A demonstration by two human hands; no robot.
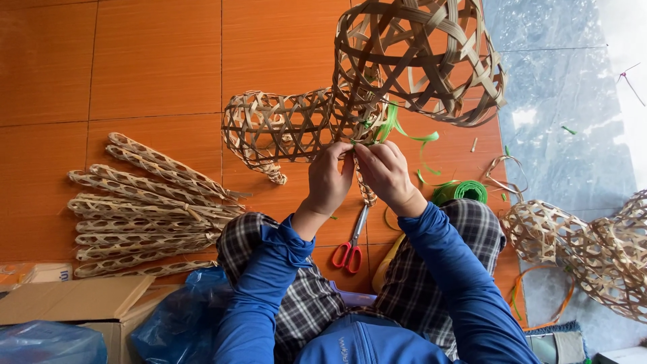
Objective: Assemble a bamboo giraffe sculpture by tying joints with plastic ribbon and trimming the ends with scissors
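**Two hands tie a green strip on a woven bamboo frame**

The woven bamboo frame (296,128) lies on the orange tiled floor (155,61), just in front of the person's knees, and it joins a bigger round basket part (418,54) above it. At this joint both hands meet. The left hand (330,178) and the right hand (387,175) have their fingers pressed together, pinching the green strip (391,121) against the weave. The loose end of the strip curls to the right of the frame. I think the strip may slip or tear if it is pulled too hard, and the thin slats may crack at the joint. Below the frame lie red-handled scissors (350,253); a green roll (461,192) is right of them. Left of the frame rests a bundle of narrow woven pieces (145,209).
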